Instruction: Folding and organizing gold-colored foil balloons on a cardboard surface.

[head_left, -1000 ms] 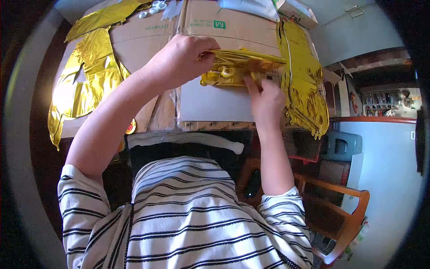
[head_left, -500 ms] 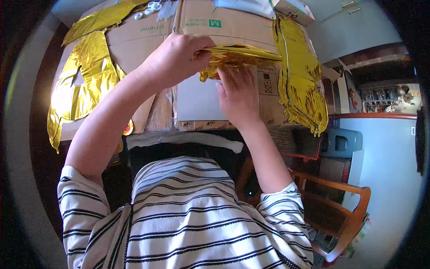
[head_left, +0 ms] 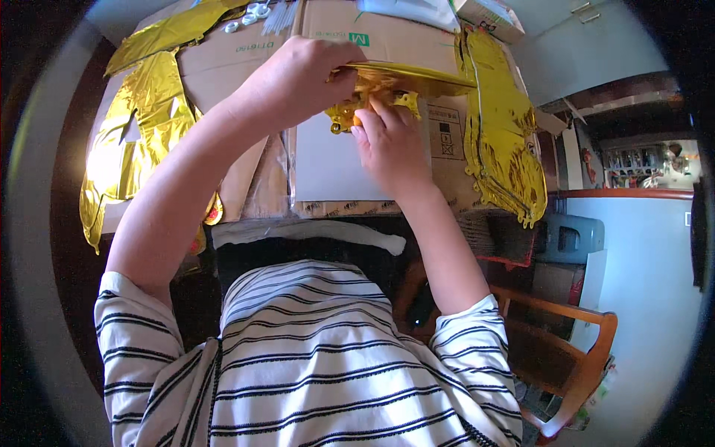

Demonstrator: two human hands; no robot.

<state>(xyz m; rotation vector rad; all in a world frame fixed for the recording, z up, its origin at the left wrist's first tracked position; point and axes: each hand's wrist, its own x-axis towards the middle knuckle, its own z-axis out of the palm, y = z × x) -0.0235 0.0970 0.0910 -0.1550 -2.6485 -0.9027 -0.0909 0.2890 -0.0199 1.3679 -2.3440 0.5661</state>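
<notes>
A flat gold foil balloon (head_left: 417,78) is held up above the far middle of the table. My left hand (head_left: 316,71) grips its left end, the fingers closed round the foil. Below the raised part, my right hand (head_left: 391,145) has its thumb and forefinger pinched together at the balloon's hanging lower edge, where small tabs show. The foil hides some of the right fingertips. Under my hands lies a white sheet (head_left: 328,167) on the cardboard.
Flattened cardboard (head_left: 253,97) covers the table. Gold foil (head_left: 160,86) lies at the left, and more gold foil (head_left: 499,134) at the right. White rings (head_left: 257,11) and thin white sticks (head_left: 279,18) lie at the back. A wooden chair (head_left: 588,335) stands at the right.
My left hand has risen slightly and the foil has tilted up, so more of its lower edge shows. The fingers of my right hand have curled in against that edge.
</notes>
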